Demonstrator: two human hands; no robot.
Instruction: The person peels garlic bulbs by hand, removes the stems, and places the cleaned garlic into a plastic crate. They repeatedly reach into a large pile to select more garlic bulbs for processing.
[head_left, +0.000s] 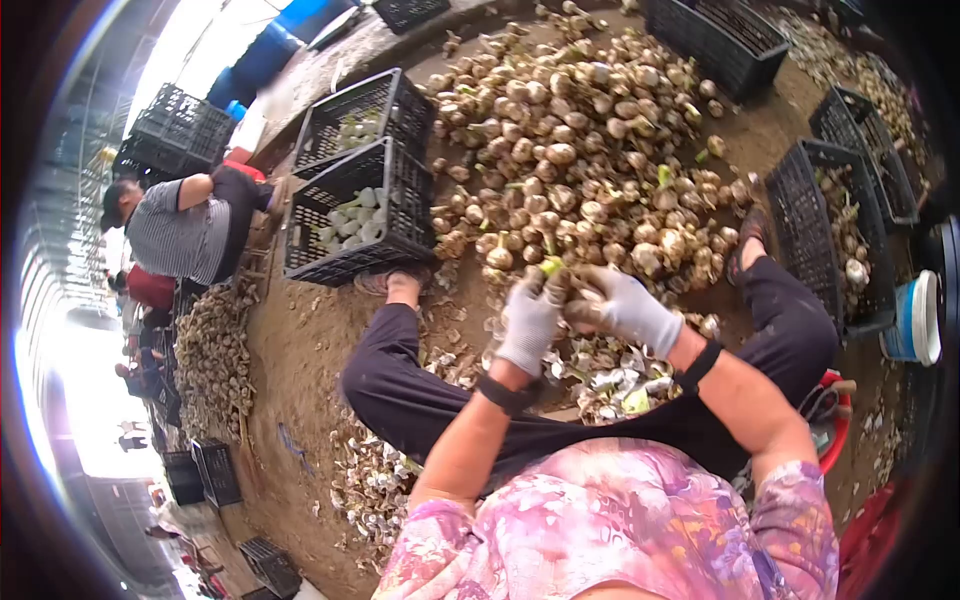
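My left hand [532,318], in a white glove with dirty fingertips, is closed in front of the garlic heap. A garlic bulb's yellow-green tip [551,265] sticks out at its fingers; the rest of the bulb is mostly covered. My right hand [628,308], gloved alike, meets the left with curled fingers, and what lies inside them is hidden. Beyond both hands spreads a large heap of unpeeled garlic bulbs [565,125]. Below them, between my legs, lie white and papery garlic peelings [622,378].
Left of the heap, a black crate [345,265] holds pale cleaned garlic, beside another crate [318,130]. At the right stand a crate of scraps [815,225] and a blue-white bucket [915,318]. A person in a striped shirt [185,225] sits at left near another garlic heap [215,350].
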